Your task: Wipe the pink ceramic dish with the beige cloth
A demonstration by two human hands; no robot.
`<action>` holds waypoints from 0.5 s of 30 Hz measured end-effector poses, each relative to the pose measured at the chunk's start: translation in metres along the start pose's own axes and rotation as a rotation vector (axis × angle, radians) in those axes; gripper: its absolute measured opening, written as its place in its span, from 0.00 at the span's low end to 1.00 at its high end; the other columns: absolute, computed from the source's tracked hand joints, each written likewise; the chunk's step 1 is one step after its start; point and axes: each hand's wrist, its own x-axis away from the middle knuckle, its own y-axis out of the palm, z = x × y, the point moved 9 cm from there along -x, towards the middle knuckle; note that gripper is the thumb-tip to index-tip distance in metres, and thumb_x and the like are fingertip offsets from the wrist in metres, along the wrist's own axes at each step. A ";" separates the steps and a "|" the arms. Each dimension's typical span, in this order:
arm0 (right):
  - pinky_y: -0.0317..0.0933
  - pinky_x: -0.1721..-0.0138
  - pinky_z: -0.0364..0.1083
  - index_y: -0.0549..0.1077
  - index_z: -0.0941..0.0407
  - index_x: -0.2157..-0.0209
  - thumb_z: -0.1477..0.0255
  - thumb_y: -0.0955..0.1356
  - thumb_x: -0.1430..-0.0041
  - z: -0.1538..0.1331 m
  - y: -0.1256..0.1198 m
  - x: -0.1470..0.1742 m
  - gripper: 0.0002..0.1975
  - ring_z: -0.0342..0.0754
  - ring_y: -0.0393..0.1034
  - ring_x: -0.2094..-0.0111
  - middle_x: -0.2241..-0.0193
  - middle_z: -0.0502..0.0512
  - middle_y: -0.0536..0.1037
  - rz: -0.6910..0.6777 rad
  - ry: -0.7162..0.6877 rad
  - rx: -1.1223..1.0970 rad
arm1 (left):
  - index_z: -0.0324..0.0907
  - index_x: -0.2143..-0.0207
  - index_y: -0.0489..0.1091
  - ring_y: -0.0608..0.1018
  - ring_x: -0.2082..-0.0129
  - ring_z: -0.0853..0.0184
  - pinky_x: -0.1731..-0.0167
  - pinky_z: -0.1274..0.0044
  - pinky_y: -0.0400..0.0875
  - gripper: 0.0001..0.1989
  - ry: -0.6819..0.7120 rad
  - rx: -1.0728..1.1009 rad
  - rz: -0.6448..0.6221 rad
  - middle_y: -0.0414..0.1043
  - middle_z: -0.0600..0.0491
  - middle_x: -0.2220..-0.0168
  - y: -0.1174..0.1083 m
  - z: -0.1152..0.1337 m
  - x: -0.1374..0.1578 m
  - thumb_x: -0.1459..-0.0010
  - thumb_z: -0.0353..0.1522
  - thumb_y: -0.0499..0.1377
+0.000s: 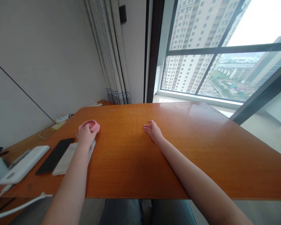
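Head cam: left hand [84,135] is gripping the near rim of a pink container [97,127], which is sitting on the table's [121,159] left side, just past a pale pad [64,161]. Right hand [154,132] is hanging out open around mid-table, fingers loosely apart.

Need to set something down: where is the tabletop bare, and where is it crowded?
Bare tabletop lies between the left hand and the right hand; a wider patch spans the right forearm to the right edge. Crowded: the left side, with pink container, black slab, pale flat item, white device.
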 end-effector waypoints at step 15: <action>0.67 0.58 0.45 0.71 0.53 0.68 0.58 0.57 0.37 -0.032 -0.016 -0.002 0.18 0.45 0.73 0.61 0.66 0.53 0.79 0.015 -0.007 -0.221 | 0.40 0.69 0.66 0.70 0.57 0.58 0.53 0.66 0.65 0.11 0.582 0.456 -0.107 0.71 0.45 0.60 -0.021 0.177 0.060 0.44 0.39 0.56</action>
